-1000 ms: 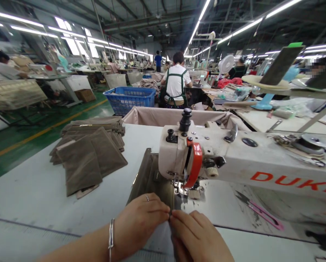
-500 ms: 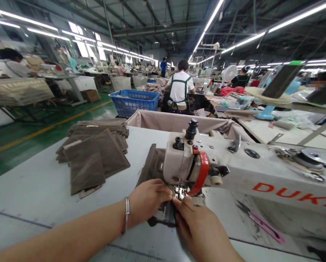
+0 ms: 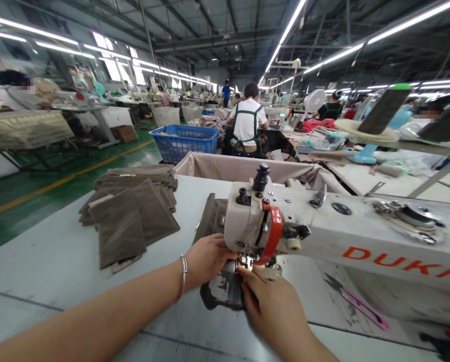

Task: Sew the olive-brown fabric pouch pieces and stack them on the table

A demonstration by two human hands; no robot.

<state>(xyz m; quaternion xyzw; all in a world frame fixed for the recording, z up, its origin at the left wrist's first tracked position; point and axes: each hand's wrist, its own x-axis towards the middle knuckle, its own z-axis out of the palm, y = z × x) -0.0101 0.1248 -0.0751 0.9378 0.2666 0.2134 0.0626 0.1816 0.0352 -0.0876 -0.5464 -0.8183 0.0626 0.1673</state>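
A brown fabric piece [image 3: 212, 215] with a small label and a metallic strip along its left edge lies at the head of a white sewing machine [image 3: 240, 213], partly hidden behind it. My left hand [image 3: 208, 259], a bracelet on its wrist, presses closed fingers on the near part of this fabric, left of the presser foot [image 3: 244, 261]. Fingertips of my right hand [image 3: 272, 299] are pressed together right in front of the foot, at the fabric's near end; what lies under them is mostly hidden. Below both hands shows a dark-edged shiny plate [image 3: 225, 290].
Stacked brown fabric pieces [image 3: 121, 226] lie on the left of the white table [image 3: 55, 266]. Pink-handled thread snips [image 3: 360, 304] rest under the machine arm. Behind stand a cloth-lined bin [image 3: 217, 166], a blue basket [image 3: 187, 141] and a seated co-worker [image 3: 247, 118]. Thread cones [image 3: 385, 108] stand at right.
My left hand has moved forward, away from me, along with the fabric. More of the shiny plate shows in front of the foot. My right hand stays nearly in place.
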